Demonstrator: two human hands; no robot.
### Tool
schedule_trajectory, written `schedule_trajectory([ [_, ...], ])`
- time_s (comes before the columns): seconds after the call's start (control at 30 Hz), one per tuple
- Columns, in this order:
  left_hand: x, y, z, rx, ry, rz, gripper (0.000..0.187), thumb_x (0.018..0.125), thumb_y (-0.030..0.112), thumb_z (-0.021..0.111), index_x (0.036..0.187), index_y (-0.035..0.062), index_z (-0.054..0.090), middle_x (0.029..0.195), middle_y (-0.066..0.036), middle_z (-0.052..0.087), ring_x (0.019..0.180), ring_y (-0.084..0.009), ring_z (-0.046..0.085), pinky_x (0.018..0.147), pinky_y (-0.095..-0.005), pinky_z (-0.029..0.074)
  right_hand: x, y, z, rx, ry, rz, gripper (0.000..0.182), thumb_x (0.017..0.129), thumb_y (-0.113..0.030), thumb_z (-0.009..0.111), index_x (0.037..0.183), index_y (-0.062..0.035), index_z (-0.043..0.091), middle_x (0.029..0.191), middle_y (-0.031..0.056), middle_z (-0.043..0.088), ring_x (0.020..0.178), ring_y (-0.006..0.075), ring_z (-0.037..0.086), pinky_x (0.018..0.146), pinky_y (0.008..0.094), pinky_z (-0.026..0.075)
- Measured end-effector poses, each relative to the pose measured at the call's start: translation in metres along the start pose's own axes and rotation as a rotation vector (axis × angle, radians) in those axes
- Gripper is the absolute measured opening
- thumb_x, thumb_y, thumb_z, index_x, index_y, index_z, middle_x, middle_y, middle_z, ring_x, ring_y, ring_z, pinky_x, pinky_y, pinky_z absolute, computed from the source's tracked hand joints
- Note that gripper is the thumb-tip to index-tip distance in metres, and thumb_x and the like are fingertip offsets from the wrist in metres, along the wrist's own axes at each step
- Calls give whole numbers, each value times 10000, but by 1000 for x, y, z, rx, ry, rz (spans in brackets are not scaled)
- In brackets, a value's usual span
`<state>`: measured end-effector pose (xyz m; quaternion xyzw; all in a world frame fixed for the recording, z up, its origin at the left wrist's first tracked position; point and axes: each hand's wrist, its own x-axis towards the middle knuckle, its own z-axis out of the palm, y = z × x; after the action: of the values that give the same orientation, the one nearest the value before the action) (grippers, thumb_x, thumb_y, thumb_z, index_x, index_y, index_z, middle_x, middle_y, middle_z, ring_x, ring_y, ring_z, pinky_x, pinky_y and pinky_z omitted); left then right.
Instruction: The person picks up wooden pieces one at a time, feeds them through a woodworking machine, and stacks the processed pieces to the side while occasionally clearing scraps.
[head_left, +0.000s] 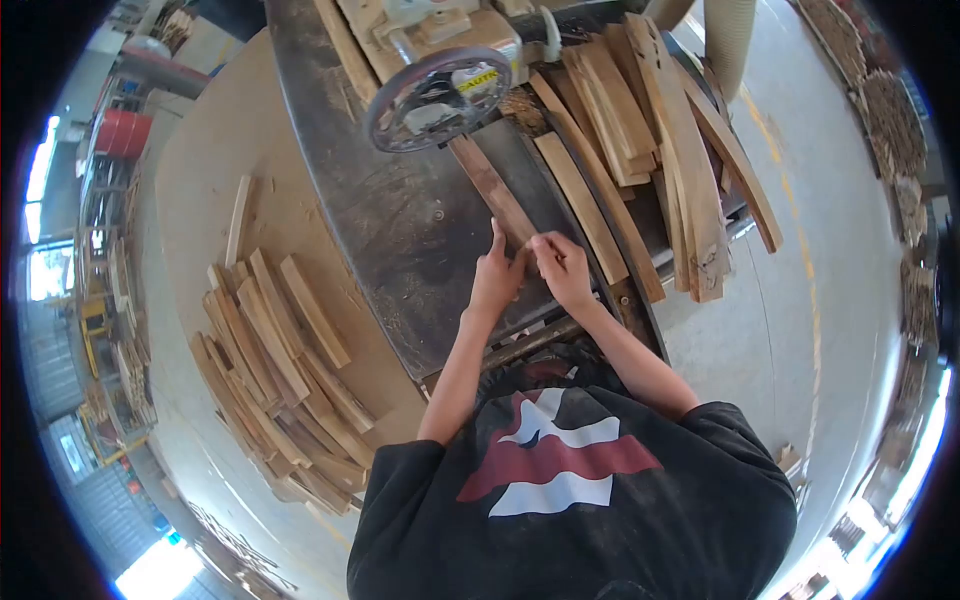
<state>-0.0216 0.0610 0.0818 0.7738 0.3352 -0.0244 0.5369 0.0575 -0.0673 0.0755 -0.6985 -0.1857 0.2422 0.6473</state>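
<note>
A reddish-brown wooden strip (490, 188) lies on the dark machine table (385, 225), its far end beneath a handwheel (440, 98). My left hand (497, 277) is at the strip's near end, index finger stretched along its left edge and the other fingers curled in. My right hand (562, 272) grips the same end from the right, thumb on top. The two hands almost meet. Fingers under the strip are hidden. Just right of it, a pale wooden strip (580, 205) lies lengthwise.
Beyond the handwheel stands the machine head (470, 45) with a yellow caution label. Several curved boards (680, 170) are heaped on the right side. At left, a stack of wooden pieces (280, 350) rests on a brown surface (190, 200). A ribbed hose (728, 40) hangs at the upper right.
</note>
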Motion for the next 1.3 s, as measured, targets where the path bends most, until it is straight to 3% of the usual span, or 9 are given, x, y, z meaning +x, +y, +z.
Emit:
schedule_trajectory([
  [0.23,80,21,25,-10,78,98,739,973,284,648,1542,-60,324,1034,-330,696,999,-442,707,806,-430,541,-9,14,0,196,-31,700,576,1053,-537,485,842,-36,678,526,-2,490,425,97,449,415,288,296],
  [0.37,112,19,9,-8,286,144,683,965,288,666,1513,-34,415,930,-255,725,841,-361,734,718,-416,543,50,-1,29,210,85,630,520,1053,-523,492,846,-80,670,567,-3,503,428,116,441,393,285,276],
  [0.47,120,27,-20,-257,57,-33,598,1010,301,644,1502,2,483,887,-120,716,723,-106,650,620,-291,500,96,11,44,360,138,651,516,1064,-499,467,793,-92,633,581,2,510,435,116,450,389,279,274],
  [0.6,111,-13,-47,-1058,1,5,479,1046,333,602,1406,18,565,873,-72,707,700,-149,681,617,-275,540,149,16,64,108,178,638,531,1059,-503,458,771,-89,624,574,-7,513,430,118,446,379,287,281],
  [0.83,-18,-111,-124,-1006,433,39,434,1035,291,635,1357,3,592,928,-85,711,763,-150,667,659,-286,541,181,36,103,-63,369,381,521,1077,-370,453,851,36,688,651,86,644,525,197,623,450,317,466],
  [1.0,-109,-162,-179,743,1331,-13,405,895,195,758,1267,56,682,1044,-157,700,915,-303,676,812,-415,544,213,15,106,-186,211,370,442,1087,-327,412,971,10,674,706,82,647,534,147,599,417,300,438],
  [1.13,-143,-210,-180,817,1320,-321,480,860,197,775,1306,59,663,1110,-174,686,989,-349,657,863,-448,529,240,13,106,-173,173,231,421,1083,-339,427,958,-18,668,682,51,630,540,125,580,410,289,405],
  [1.23,-162,-201,-180,229,1035,-190,496,893,228,763,1341,57,638,1118,-131,669,1017,-310,653,874,-419,531,254,32,95,-281,-58,342,395,1049,-419,533,917,-70,662,663,-11,600,511,104,548,428,231,346],
  [1.3,-172,-169,-168,-922,759,-138,482,950,190,716,1387,23,597,1186,-124,675,1023,-229,672,840,-374,555,240,41,85,-294,-226,30,395,1018,-441,598,859,-86,669,658,-20,581,526,86,521,471,233,349],
])
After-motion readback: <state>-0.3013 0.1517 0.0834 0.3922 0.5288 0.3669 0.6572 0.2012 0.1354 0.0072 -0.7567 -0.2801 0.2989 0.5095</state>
